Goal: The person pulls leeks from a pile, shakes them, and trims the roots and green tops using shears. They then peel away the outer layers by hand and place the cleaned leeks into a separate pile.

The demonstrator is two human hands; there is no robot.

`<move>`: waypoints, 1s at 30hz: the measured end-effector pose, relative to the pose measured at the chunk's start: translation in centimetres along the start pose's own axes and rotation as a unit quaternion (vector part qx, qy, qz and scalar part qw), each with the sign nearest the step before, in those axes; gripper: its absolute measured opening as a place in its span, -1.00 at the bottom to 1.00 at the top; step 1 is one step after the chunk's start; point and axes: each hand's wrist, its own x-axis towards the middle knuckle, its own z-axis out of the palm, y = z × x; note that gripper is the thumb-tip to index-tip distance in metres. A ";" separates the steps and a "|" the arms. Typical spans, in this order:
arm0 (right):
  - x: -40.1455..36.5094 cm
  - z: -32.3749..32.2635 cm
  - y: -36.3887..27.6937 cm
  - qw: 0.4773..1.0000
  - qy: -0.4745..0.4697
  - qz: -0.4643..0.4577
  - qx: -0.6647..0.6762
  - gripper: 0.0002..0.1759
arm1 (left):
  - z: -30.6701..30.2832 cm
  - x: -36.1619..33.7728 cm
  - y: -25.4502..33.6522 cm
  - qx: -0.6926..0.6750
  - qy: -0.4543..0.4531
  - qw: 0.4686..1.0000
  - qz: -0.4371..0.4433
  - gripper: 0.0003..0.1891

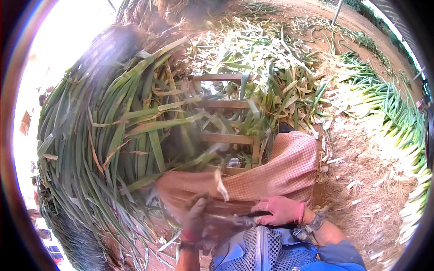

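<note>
Currently: both gloved hands low over the lap, contact unresolved

Handwork is at close range, just in front of your body. Your left hand (195, 219), in a dark, soiled glove with a red cuff, is motion-blurred, its thumb raised near the lower edge of the pink-and-white checked cloth (289, 156) spread over your legs. Your right hand (276, 210), in a pink glove, reaches inward, fingers extended and lightly bent. A small greyish shape (244, 220) lies between the hands; identity unclear. Whether either hand pinches anything: cannot tell.

Cloth position: across the lap, nearest object to both hands. One pale, curled leaf strip (221, 184) rests on it.

Left side: a tall heap of long, flat green leaves (113, 117), some crossing towards the slatted wooden frame (226, 138) ahead of you. Judgement: these overlapping ends crowd the space beyond your left hand; drawing a single stalk out calls for easing it clear of its neighbours.

Beyond the frame: a loose pile of pale and green trimmings (271, 58). Right side: fibrous, root-like litter (366, 203) on the ground, then a long row of green-topped, white-stemmed stalks (384, 108). Your blue mesh-panelled vest (242, 250) fills the near edge, close beneath both hands.
</note>
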 end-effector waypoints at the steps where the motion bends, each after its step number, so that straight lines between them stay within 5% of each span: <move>1: 0.0 -0.4 -0.3 1.000 0.002 -0.001 -0.001 -0.36 | -0.1 -0.3 -0.6 -0.003 0.020 1.000 -0.007 -0.65; 4: -0.1 -0.4 -1.2 0.994 -0.079 0.059 0.038 -0.28 | 0.3 0.4 -1.2 -0.080 0.027 0.996 0.013 -0.65; 6: -0.2 1.3 -0.7 0.997 0.057 -0.028 -0.046 -0.21 | 3.3 0.8 1.9 -0.133 0.048 0.989 0.032 -0.61; 10: 1.0 0.3 -2.6 0.996 0.066 -0.050 -0.031 -0.06 | 4.1 3.2 7.1 -0.151 0.023 0.978 0.140 -0.57; 12: 1.7 -1.1 -4.1 0.996 0.060 -0.058 -0.016 -0.02 | 2.8 4.8 9.0 -0.259 -0.185 0.935 0.157 -0.53; 15: 3.3 -1.4 -6.3 0.997 0.047 -0.066 0.006 0.06 | 3.6 5.9 11.0 -0.273 -0.096 0.941 0.174 -0.51; 17: 4.5 0.0 -5.8 0.991 0.064 -0.113 0.042 0.04 | 3.9 6.3 11.8 -0.260 -0.121 0.938 0.194 -0.52; 19: 5.7 1.1 -4.6 0.987 0.037 -0.109 0.115 0.01 | 5.0 5.9 12.2 -0.179 0.030 0.970 0.163 -0.53; 21: 6.7 2.2 -3.2 0.977 0.006 -0.103 0.188 -0.01 | 2.5 7.0 10.7 -0.132 -0.020 0.975 0.175 -0.61; 23: 7.0 2.7 -1.7 0.959 0.112 -0.159 0.208 -0.03 | 1.8 7.7 9.6 0.107 0.151 0.955 0.232 -0.67; 24: 6.4 0.9 -2.9 0.961 0.051 -0.099 0.253 -0.05 | -0.2 8.2 8.8 0.142 0.143 0.945 0.259 -0.63; 28: 6.9 -1.4 -1.8 0.910 0.097 0.000 0.403 -0.03 | -3.7 9.1 8.8 0.268 0.164 0.923 0.223 -0.60; 30: 7.9 -2.1 0.1 0.932 0.254 -0.012 0.259 0.03 | -3.0 10.2 8.6 0.278 0.129 0.927 0.215 -0.61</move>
